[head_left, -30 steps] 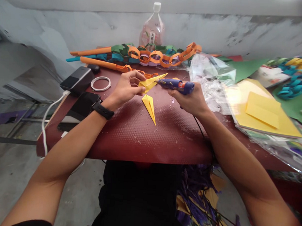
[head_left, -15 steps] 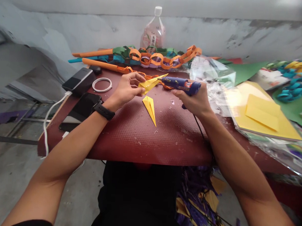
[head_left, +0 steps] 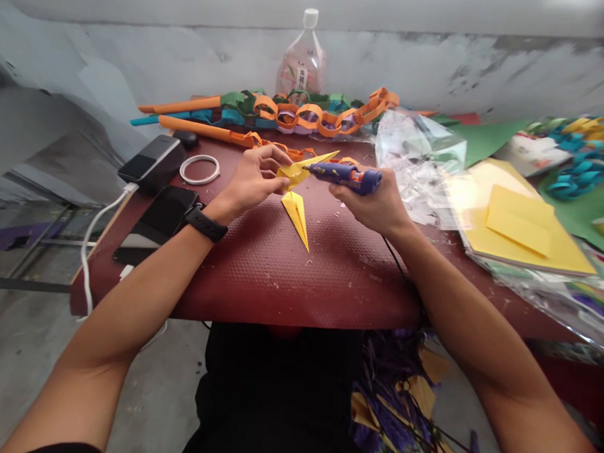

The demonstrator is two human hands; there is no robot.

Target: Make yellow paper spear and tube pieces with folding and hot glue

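Bright yellow is flashed by the held paper [head_left: 296, 175], blue and orange by the glue gun [head_left: 341, 175], and finely dimpled maroon is worn by the bench [head_left: 250, 277]!

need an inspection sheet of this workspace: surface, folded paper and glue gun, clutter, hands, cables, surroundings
Surface: dark red tabletop, textured, small scraps scattered on it
Job's things: glue gun, nozzle at the held yellow piece, contact unclear; loose yellow piece, folded, on the tabletop
Clutter: paper chains and bottle at the back; plastic bag and yellow sheets at right
Hands: left hand holds the folded piece; right hand grips the glue gun
Cables: white cable along the left edge; black cord below the right hand
Surroundings: stained wall behind; purple strips beneath the table
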